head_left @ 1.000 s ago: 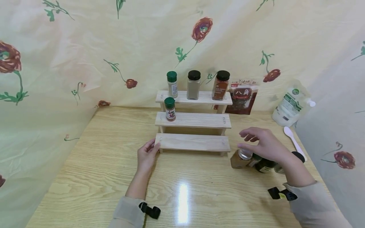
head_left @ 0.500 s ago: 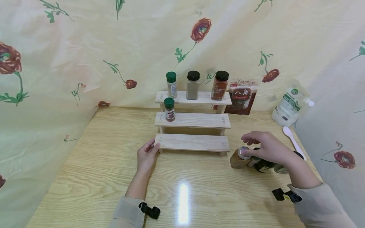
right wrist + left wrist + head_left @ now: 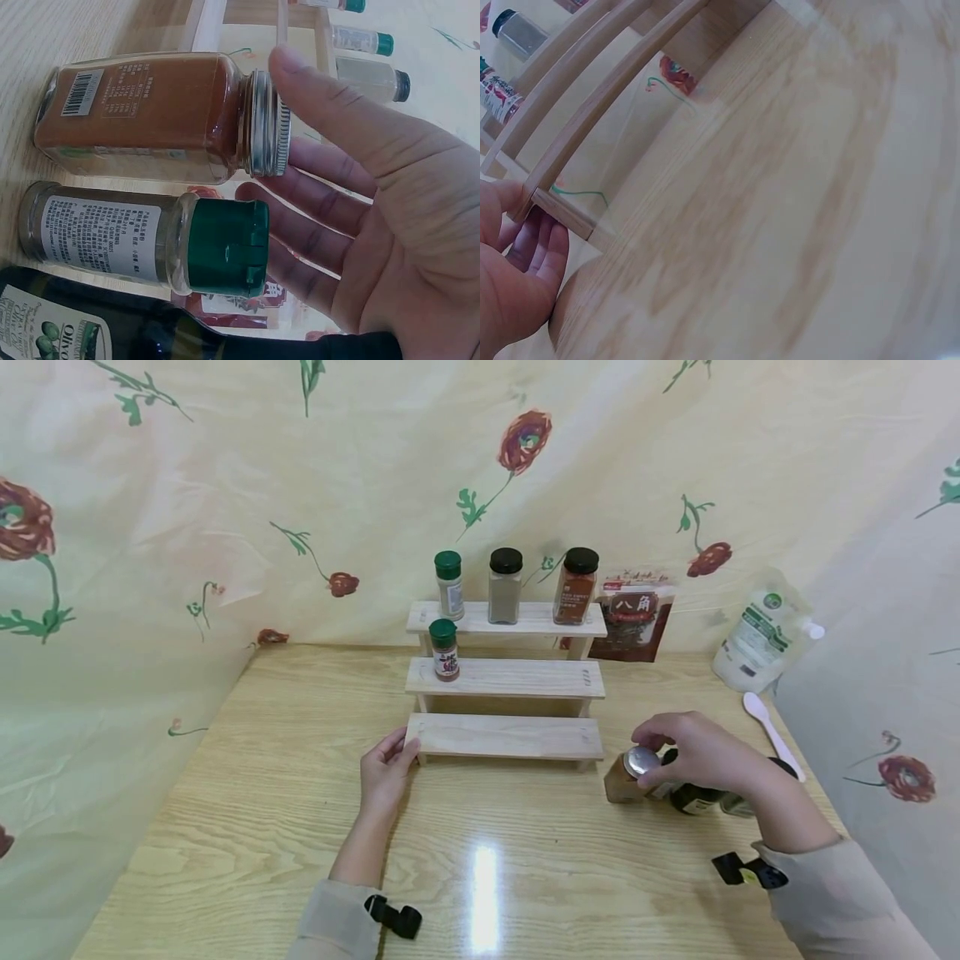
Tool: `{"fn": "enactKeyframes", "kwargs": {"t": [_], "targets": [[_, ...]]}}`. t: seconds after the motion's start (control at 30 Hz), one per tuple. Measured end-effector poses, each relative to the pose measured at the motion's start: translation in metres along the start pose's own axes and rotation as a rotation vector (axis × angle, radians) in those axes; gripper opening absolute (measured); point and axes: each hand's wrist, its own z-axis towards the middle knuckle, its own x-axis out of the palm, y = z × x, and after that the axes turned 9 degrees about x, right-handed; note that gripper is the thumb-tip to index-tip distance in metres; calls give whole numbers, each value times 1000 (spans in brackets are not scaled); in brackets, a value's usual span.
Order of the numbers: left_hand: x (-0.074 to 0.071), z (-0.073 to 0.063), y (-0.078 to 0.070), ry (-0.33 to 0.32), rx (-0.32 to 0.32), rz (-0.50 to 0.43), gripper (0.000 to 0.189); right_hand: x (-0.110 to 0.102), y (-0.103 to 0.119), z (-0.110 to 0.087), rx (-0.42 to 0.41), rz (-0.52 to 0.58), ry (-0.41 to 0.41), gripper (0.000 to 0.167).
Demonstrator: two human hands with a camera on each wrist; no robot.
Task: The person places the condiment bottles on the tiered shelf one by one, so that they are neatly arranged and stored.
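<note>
My left hand (image 3: 384, 785) grips the left end of the bottom step of a three-step wooden rack (image 3: 510, 735). In the left wrist view, the thumb lies over the board's corner and the fingers curl beneath. On the right, the thumb and fingers of my right hand (image 3: 701, 753) come round the silver lid (image 3: 268, 124) of a square glass jar of brown spice (image 3: 142, 112). That jar stands upright on the table. Beside it are a green-capped shaker (image 3: 229, 247) and a dark olive oil bottle (image 3: 142, 319), partly hidden under the hand in the head view.
The top step holds a green-capped shaker (image 3: 450, 587) and two black-capped jars; a small green-capped jar (image 3: 446, 653) stands on the middle step. Behind are a dark red packet (image 3: 632, 620) and a white spouted pouch (image 3: 761, 639). A pale spoon (image 3: 772, 735) lies at right.
My right hand has come down and its thumb and fingers have closed in around the silver lid. The left hand has kept its place on the rack.
</note>
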Motion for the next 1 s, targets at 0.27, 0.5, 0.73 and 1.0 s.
{"fn": "enactKeyframes", "kwargs": {"t": [0.27,0.5,0.73,1.0], "targets": [[0,0,1,-12,17,7,40,0,-1,2,21,-39,61,54],[1,0,0,-19,13,16,39,3,-2,2,-25,-86,30,43],[0,-1,0,-17,14,18,39,4,0,0,-47,-104,10,39],[0,-1,1,-11,17,23,40,1,1,-3,-173,-30,-106,35]]}}
